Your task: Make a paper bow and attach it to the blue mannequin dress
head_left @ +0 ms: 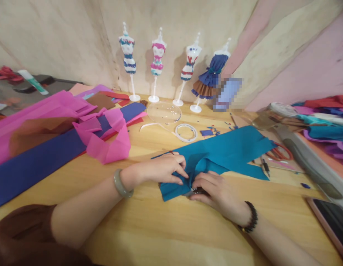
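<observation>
A large teal sheet of crepe paper (229, 147) lies on the wooden table, with its near end gathered into a raised fold. My left hand (167, 168) is on the sheet, index finger and thumb pressing it down beside that fold. Closed around a small dark tool (199, 190) with a metallic tip, my right hand (214, 188) works at the fold's near edge. Most of the tool is hidden in my fingers, so its kind cannot be made out. The two hands almost meet at the fold.
Pink (110, 144) and navy crepe paper (44, 162) spread over the left. Several small dress forms (129, 55) stand along the wall. Behind the teal sheet lie a white ribbon roll (186, 133) and a clear dish (164, 112). A phone (330, 225) and paper cutter (307, 162) are at right.
</observation>
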Tool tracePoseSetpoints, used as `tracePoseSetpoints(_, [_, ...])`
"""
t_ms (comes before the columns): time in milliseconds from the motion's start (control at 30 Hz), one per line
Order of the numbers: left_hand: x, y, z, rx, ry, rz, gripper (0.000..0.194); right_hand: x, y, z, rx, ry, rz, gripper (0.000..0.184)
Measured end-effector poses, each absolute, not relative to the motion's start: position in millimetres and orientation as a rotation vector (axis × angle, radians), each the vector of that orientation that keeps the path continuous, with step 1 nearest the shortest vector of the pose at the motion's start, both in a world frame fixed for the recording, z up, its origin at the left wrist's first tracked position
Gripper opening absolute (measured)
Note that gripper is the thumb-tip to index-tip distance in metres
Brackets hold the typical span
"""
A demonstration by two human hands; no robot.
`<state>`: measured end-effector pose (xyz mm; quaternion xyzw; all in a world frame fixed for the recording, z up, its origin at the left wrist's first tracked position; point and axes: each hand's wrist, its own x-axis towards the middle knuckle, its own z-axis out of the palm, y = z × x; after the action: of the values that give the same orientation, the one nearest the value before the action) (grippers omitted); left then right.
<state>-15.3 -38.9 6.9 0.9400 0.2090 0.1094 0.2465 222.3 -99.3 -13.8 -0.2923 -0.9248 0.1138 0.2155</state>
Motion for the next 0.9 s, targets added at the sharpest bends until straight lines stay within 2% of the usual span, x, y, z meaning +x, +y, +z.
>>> tracePoseSetpoints(133, [-14.0, -38.9, 5.6, 2.581, 0.591, 0.297, 0.018, 221.2, -99.8, -12.6, -0.828, -2.559, 0.349, 0.035])
tracePoseSetpoints(900, [-10.6, -39.8, 8.3, 2.586, 0.634, 0.283, 0.02, 220.7, -100.4, -13.3, -0.851, -2.547, 0.308, 0.032])
